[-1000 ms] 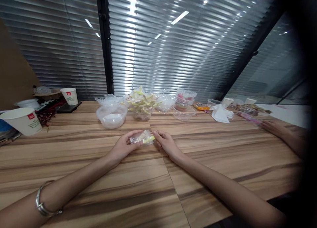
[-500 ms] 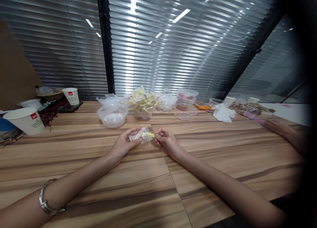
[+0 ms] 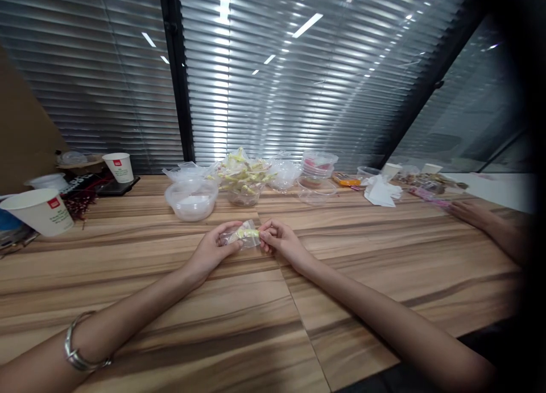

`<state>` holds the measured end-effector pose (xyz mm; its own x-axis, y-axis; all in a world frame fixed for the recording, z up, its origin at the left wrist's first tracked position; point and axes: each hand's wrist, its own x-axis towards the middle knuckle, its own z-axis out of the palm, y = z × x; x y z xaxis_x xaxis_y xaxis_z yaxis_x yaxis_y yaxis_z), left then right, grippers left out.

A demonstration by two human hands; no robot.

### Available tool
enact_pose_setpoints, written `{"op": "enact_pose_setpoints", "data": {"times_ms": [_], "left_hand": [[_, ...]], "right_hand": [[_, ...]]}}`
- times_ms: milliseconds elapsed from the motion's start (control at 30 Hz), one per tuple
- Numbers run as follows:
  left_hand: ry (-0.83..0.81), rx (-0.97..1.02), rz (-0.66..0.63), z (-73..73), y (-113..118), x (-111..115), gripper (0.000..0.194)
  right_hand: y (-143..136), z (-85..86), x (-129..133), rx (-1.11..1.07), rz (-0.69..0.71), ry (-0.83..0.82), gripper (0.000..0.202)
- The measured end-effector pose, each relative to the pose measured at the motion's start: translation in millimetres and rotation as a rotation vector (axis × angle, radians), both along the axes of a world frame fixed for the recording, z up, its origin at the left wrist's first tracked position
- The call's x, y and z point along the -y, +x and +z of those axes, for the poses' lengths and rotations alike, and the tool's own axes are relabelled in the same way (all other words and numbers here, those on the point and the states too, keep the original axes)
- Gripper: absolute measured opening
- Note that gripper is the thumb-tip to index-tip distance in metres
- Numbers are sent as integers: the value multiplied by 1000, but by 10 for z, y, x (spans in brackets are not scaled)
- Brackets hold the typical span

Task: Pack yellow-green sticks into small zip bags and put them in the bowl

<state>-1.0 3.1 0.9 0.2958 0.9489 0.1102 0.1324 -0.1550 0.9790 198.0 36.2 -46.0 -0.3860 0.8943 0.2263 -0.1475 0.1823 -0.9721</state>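
Spreading wide, tabletop [image 3: 239,319] surrounds 2 hands [image 3: 212,247] [image 3: 283,243] holding 1 bag [image 3: 247,234].

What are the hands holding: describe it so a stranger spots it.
Over the wooden table, find the left hand and right hand. Between them is a small clear bag showing a yellow-green strip; unlike the heap behind, it is held.

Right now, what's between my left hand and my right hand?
The head view shows a small clear bag with a yellow piece between them: your left hand holds the bag, your right hand pinches the yellow piece.
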Motion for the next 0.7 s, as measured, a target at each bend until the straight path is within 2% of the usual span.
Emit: {"op": "enact_pose_setpoints", "data": {"times_ms": [167,333,400,500,700], "left_hand": [[23,-71,4,-2,6,6,49],[20,-98,2,31,30,32,47],[13,-102,-3,31,30,32,47],[-6,-103,-4,3,14,11,48],[7,-71,-6,-21,10,-18,50]], "right_hand": [[7,16,-27,141,-37,20,40],[37,69,11,410,-263,297,46],[41,83,9,469,-329,344,46],[35,100,10,520,-383,387,45],[37,139,58,529,-402,459,44]]}}
